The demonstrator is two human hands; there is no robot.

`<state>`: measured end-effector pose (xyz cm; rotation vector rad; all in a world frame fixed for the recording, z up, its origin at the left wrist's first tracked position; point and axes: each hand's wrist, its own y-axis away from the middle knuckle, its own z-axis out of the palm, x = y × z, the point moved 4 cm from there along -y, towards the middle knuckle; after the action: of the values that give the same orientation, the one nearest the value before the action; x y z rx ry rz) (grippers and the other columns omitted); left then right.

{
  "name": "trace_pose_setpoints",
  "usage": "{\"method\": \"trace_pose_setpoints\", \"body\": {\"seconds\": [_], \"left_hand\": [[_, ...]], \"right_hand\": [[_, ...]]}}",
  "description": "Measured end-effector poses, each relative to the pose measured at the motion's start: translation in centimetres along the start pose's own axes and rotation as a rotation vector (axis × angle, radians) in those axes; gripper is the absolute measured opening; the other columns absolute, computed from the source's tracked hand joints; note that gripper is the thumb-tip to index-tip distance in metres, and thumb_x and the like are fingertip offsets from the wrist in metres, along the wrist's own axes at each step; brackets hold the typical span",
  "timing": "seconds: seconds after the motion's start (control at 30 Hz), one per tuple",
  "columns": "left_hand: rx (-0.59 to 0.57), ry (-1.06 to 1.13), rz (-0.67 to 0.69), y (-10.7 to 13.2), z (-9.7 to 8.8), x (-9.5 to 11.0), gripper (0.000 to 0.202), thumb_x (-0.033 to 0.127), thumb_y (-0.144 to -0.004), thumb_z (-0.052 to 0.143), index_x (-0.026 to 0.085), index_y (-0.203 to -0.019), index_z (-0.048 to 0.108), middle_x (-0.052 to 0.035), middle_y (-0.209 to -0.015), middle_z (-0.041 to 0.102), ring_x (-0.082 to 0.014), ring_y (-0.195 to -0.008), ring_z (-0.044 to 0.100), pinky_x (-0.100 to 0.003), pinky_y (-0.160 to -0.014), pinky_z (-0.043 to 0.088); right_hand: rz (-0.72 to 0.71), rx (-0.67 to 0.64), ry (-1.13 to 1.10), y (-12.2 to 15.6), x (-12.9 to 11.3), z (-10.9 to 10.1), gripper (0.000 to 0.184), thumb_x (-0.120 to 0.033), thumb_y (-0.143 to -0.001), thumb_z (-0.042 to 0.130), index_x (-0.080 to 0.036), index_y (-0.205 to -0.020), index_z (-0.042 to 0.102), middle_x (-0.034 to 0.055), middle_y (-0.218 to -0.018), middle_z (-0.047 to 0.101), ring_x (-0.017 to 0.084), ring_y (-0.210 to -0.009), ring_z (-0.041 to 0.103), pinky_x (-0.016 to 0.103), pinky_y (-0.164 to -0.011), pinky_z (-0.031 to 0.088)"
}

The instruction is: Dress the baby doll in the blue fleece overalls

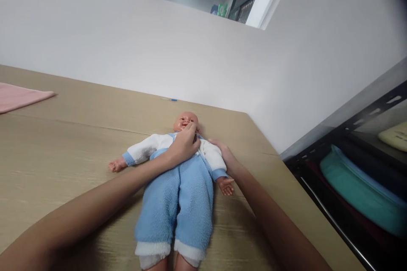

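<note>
A baby doll (178, 194) in a blue and white fleece suit lies on its back on the wooden table (63, 135), head pointing away from me. My left hand (185, 144) rests on the doll's chest, fingers pinched together at the collar just under the chin. My right hand (222, 151) lies against the doll's shoulder and white sleeve on the right side; its fingers are mostly hidden behind the doll.
A pink cloth (19, 95) lies at the table's far left. A white wall runs behind the table. To the right, a dark metal shelf (375, 110) holds a teal cushion-like item (359, 186) and a pale yellow one (396, 135).
</note>
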<state>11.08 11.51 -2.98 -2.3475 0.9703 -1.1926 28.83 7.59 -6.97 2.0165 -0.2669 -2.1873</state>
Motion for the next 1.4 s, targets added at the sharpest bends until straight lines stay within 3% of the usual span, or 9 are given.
{"method": "trace_pose_setpoints", "body": {"seconds": [0.2, 0.33, 0.47, 0.63, 0.7, 0.83, 0.97, 1.1, 1.4], "left_hand": [[-0.032, -0.030, 0.020, 0.1, 0.1, 0.3, 0.027, 0.005, -0.088, 0.053, 0.020, -0.110, 0.057, -0.0116, -0.118, 0.068, -0.0277, -0.108, 0.065, -0.041, -0.092, 0.052], [-0.047, -0.044, 0.027, 0.0, 0.1, 0.4, 0.024, 0.006, -0.089, 0.054, 0.022, -0.108, 0.056, -0.0107, -0.117, 0.068, -0.0269, -0.106, 0.065, -0.040, -0.090, 0.052], [-0.063, -0.048, 0.021, 0.1, 0.0, 0.5, 0.021, 0.010, -0.092, 0.054, 0.021, -0.110, 0.056, -0.0103, -0.115, 0.070, -0.0265, -0.105, 0.066, -0.039, -0.089, 0.051], [-0.079, -0.058, 0.025, 0.2, -0.1, 0.8, 0.016, 0.021, -0.099, 0.056, 0.019, -0.115, 0.055, -0.0103, -0.111, 0.069, -0.0269, -0.100, 0.065, -0.041, -0.089, 0.051], [-0.079, -0.083, 0.059, 0.2, -0.3, 1.2, 0.016, 0.025, -0.100, 0.059, 0.019, -0.114, 0.057, -0.0122, -0.118, 0.067, -0.0292, -0.110, 0.063, -0.044, -0.097, 0.050], [-0.094, -0.174, 0.196, 0.3, -1.2, 2.6, 0.016, 0.030, -0.102, 0.059, 0.021, -0.114, 0.063, -0.0121, -0.123, 0.065, -0.0328, -0.123, 0.055, -0.050, -0.113, 0.043], [-0.293, -0.225, 0.315, 0.9, -1.7, 4.2, 0.022, 0.041, -0.105, 0.060, 0.021, -0.108, 0.068, -0.0108, -0.118, 0.068, -0.0331, -0.120, 0.056, -0.052, -0.112, 0.040], [-0.460, -0.243, 0.375, 1.5, -1.5, 5.0, 0.032, 0.050, -0.106, 0.058, 0.021, -0.101, 0.071, -0.0103, -0.108, 0.070, -0.0308, -0.110, 0.059, -0.050, -0.107, 0.041], [-0.499, 0.026, 0.192, 1.4, 0.6, 4.0, 0.024, 0.043, -0.105, 0.058, 0.021, -0.096, 0.063, -0.0042, -0.090, 0.072, -0.0241, -0.090, 0.066, -0.041, -0.094, 0.045]], "right_hand": [[-0.135, 0.035, 0.278, 5.7, -0.5, -2.9, 0.076, -0.031, -0.069, 0.098, -0.027, -0.134, 0.059, 0.0052, -0.123, 0.077, 0.025, -0.108, 0.072, 0.035, -0.090, 0.058], [-0.310, -0.042, 0.744, 7.4, -1.4, -5.6, 0.057, -0.043, -0.087, 0.086, -0.027, -0.138, 0.066, 0.0070, -0.132, 0.076, 0.032, -0.118, 0.070, 0.044, -0.101, 0.053], [-0.395, 0.065, 0.816, 7.1, -1.2, -7.7, 0.047, -0.051, -0.091, 0.080, -0.026, -0.129, 0.073, 0.0085, -0.131, 0.077, 0.035, -0.120, 0.069, 0.047, -0.105, 0.051], [-0.779, 0.442, 1.026, 9.2, -1.9, -5.0, 0.035, -0.041, -0.095, 0.072, -0.022, -0.125, 0.073, 0.0154, -0.132, 0.072, 0.039, -0.129, 0.060, 0.058, -0.114, 0.040], [-0.860, 0.355, 1.011, 10.4, -1.8, -2.5, 0.024, -0.035, -0.102, 0.065, -0.024, -0.122, 0.073, 0.0134, -0.129, 0.073, 0.035, -0.125, 0.062, 0.054, -0.113, 0.041], [-0.590, 0.034, 0.670, 10.7, 0.2, 0.9, 0.022, -0.042, -0.106, 0.063, -0.026, -0.120, 0.071, 0.0083, -0.114, 0.074, 0.028, -0.105, 0.067, 0.042, -0.095, 0.052], [-0.318, -0.078, 0.280, 9.3, 2.2, 0.8, 0.033, -0.056, -0.095, 0.075, -0.024, -0.105, 0.070, 0.0023, -0.092, 0.067, 0.022, -0.085, 0.061, 0.033, -0.078, 0.049], [-0.272, -0.112, 0.181, 8.1, 2.7, -0.1, 0.044, -0.065, -0.087, 0.079, -0.024, -0.082, 0.063, -0.0019, -0.075, 0.053, 0.018, -0.071, 0.051, 0.031, -0.069, 0.046], [-0.292, -0.067, 0.142, 7.4, 3.3, 0.3, 0.043, -0.067, -0.091, 0.074, -0.027, -0.102, 0.060, -0.0038, -0.077, 0.056, 0.016, -0.065, 0.050, 0.029, -0.062, 0.046]]}}
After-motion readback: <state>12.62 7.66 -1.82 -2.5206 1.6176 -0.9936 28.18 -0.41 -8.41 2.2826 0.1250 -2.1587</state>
